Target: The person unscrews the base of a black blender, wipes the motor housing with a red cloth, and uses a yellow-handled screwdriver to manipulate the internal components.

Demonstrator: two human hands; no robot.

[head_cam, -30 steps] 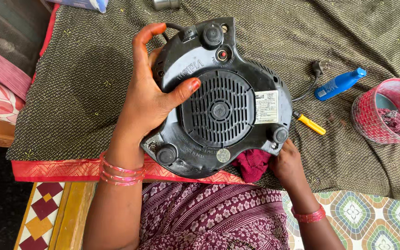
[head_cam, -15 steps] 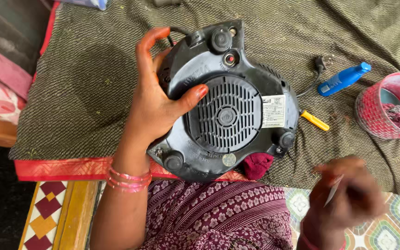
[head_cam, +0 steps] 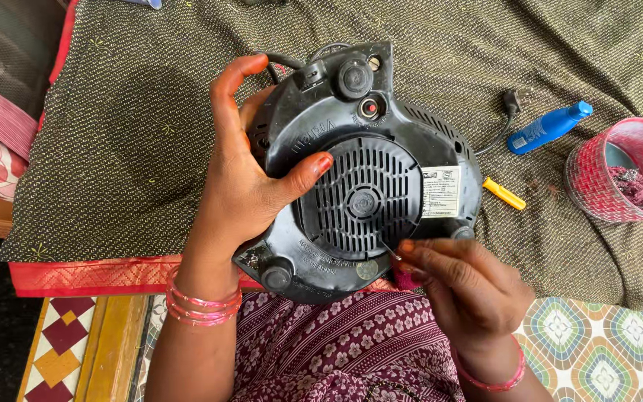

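A black round appliance base (head_cam: 359, 167) lies underside up on the cloth, showing a slotted vent grille, rubber feet and a white label. My left hand (head_cam: 251, 182) grips its left side, thumb pressed on the underside near the grille. My right hand (head_cam: 463, 286) pinches a thin metal pin or needle (head_cam: 388, 249) whose tip pokes into the lower right of the grille. A dark red rag (head_cam: 403, 279) peeks out under the base beside my right fingers.
An olive speckled cloth (head_cam: 135, 149) with a red border covers the surface. To the right lie a blue bottle (head_cam: 548, 128), a small yellow tool (head_cam: 504, 193), a black cord with plug (head_cam: 511, 104), and a pink cup (head_cam: 619, 182) holding a rag.
My right hand left the red rag under the base, swung out to the right, then came back holding a thin pin against the grille. The base tilted slightly.
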